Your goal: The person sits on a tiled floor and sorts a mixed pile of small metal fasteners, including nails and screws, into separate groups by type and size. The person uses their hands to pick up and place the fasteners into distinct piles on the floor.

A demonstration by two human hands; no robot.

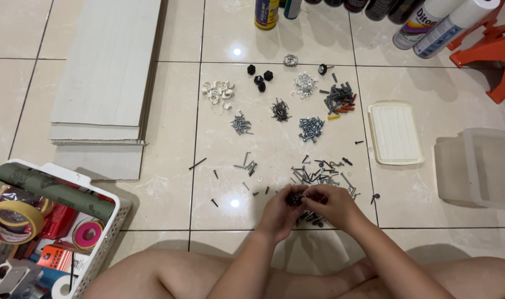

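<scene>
Left hand [278,211]: fingers curled, pinching a small dark clump of screws [294,199] from the left; the thumb cannot be told apart.
Right hand [331,203]: fingers bent and pressed together on the same clump from the right, touching the left hand's fingertips. What exactly sits between the fingers is too small to tell.
Loose pile of dark screws [319,173]: on the tile floor just beyond the hands, its near part hidden under them.
Sorted heaps, farther out: silver screws [311,128], dark screws [280,109], small silver screws [241,124], white clips [218,92], grey and orange wall plugs [339,99], black knobs [260,77].
Cream lid [395,132]: right of the heaps, flat.
Clear plastic box [488,166]: far right, cut by the edge.
White basket [106,224]: lower left, holding tape rolls, partly cut off.
Spray cans [432,25]: top edge, only the bottoms show.
</scene>
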